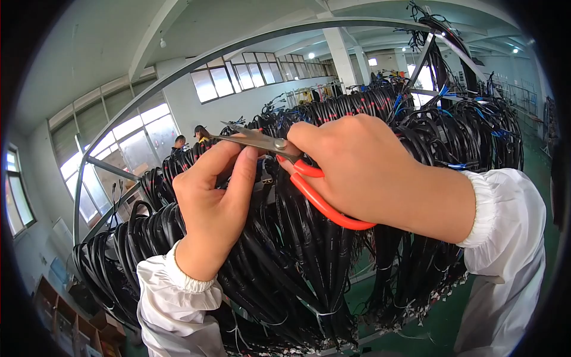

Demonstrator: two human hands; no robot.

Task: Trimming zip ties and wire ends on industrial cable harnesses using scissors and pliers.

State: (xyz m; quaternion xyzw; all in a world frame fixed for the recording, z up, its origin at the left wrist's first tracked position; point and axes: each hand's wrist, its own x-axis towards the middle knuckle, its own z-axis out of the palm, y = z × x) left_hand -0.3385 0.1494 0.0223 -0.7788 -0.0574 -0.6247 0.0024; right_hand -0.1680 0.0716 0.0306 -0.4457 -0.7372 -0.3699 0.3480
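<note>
Red-handled scissors (306,168), blades parted leftward, are gripped in the right hand (363,166). The left hand (214,184) curls beside the blades; whether it grasps anything, I cannot tell. Black cables (324,262) hang beyond.

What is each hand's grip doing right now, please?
Left hand: pinched closed; whether it holds anything cannot be told.
Right hand: closed, holding red-handled scissors, their blades parted.
</note>
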